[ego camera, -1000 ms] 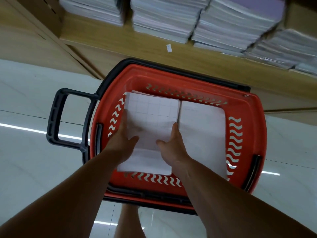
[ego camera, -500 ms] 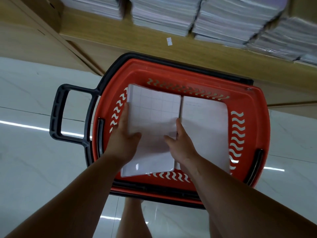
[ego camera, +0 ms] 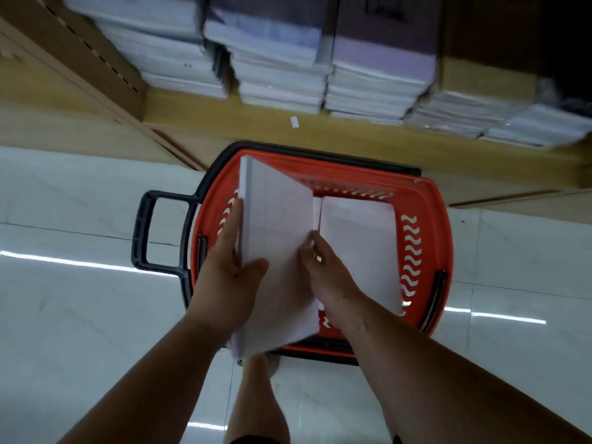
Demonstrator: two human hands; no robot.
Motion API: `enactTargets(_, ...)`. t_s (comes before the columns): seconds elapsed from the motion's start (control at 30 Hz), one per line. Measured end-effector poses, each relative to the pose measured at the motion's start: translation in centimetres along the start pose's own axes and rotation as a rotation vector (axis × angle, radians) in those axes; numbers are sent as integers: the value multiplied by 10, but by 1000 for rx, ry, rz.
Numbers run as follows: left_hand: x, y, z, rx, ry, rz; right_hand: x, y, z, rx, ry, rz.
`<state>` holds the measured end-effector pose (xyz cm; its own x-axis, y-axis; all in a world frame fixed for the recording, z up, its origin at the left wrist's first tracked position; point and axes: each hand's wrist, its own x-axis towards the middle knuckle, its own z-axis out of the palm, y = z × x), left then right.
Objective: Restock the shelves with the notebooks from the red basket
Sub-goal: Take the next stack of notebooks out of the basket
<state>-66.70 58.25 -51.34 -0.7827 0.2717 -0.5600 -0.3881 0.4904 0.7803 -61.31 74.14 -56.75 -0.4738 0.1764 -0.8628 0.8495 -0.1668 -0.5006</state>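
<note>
Gripping a stack of white grid-covered notebooks [ego camera: 278, 251], the left hand [ego camera: 229, 277] clamps its left edge with the thumb on the cover, while the right hand [ego camera: 323, 267] pinches its right edge. That stack is tilted, its left side raised, above the left half of the red basket [ego camera: 426, 225], and a second white stack [ego camera: 358, 248] lies flat in the basket's right half. Beyond the basket's far rim, a wooden shelf [ego camera: 224, 123] carries rows of stacked notebooks [ego camera: 282, 75].
</note>
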Motion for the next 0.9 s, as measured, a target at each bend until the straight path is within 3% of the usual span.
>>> enactTargets(0.27, -109, 144, -42, -147, 59, -3, -149, -73, -30, -48, -97, -78)
enactTargets(0.53, -203, 279, -62, -199, 54, 77, -277, -137, -98, 197, -150, -186)
enactTargets(0.9, -244, 399, 32, -210, 22, 226, -364, -180, -250, 247, -81, -592)
